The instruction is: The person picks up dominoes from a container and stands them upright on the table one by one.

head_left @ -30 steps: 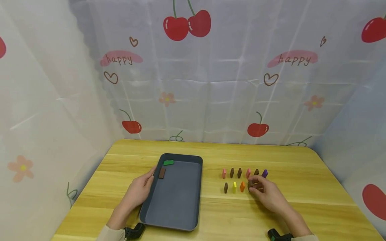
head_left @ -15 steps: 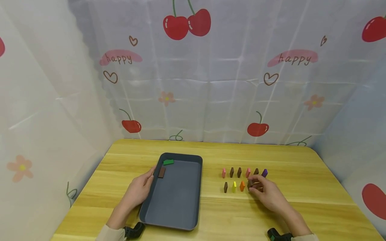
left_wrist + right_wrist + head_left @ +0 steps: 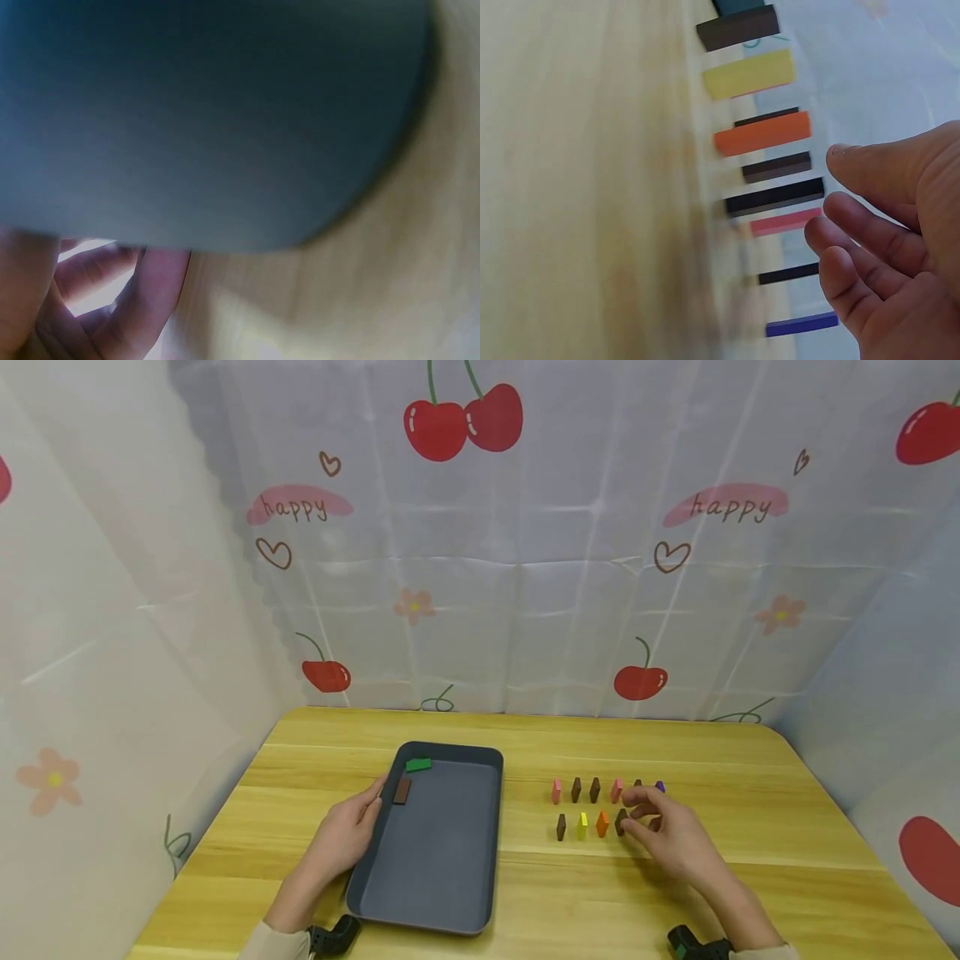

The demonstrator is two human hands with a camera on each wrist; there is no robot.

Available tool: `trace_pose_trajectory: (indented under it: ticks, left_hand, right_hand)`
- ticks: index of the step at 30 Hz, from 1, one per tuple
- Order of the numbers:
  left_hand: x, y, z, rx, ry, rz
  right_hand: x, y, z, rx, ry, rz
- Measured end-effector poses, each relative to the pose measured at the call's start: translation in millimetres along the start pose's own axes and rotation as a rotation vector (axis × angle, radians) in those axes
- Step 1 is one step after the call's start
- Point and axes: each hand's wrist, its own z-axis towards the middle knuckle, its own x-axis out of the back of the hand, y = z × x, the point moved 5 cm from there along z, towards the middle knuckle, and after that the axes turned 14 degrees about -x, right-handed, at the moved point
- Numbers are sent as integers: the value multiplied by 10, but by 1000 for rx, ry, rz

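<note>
My left hand (image 3: 341, 831) grips the left side of a dark grey tray (image 3: 431, 860); in the left wrist view the tray's wall (image 3: 210, 135) hides part of the fingers. A green domino (image 3: 418, 765) and a brown domino (image 3: 402, 791) lie flat in the tray's far left. My right hand (image 3: 675, 835) is at the right end of the front row, beside an upright dark brown domino (image 3: 621, 822). Thumb and fingertips are parted, holding nothing. Left of that domino stand an orange domino (image 3: 603, 824), a yellow domino (image 3: 582, 825) and another dark brown one.
Behind the front row stands a second row with two pink dominoes, several dark brown dominoes (image 3: 576, 789) and a purple domino (image 3: 660, 787), partly hidden by my right hand. All stand on a wooden table (image 3: 570, 902). Printed curtains (image 3: 525, 610) enclose the back and sides.
My right thumb and fingers have parted from the dark brown domino, and the hand has shifted slightly right. That domino stays upright. The left hand and tray have not moved.
</note>
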Motion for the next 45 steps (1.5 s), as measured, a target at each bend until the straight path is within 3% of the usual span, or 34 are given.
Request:
trace_pose_trajectory:
  ticks: [7, 13, 27, 35, 45]
  left_hand:
    - [-9, 17, 37, -10, 6, 16]
    - [-11, 24, 23, -7, -2, 1]
    - [-9, -33, -12, 33, -8, -7]
    - [-16, -42, -10, 31, -8, -5]
    - [-30, -70, -16, 27, 4, -3]
  right_hand:
    - [91, -194, -41, 66, 88, -35]
    - [50, -345, -67, 125, 107, -23]
    - [-212, -674, -79, 178, 13, 9]
    - [-405, -965, -68, 261, -36, -9]
    - [-676, -1230, -15, 296, -137, 63]
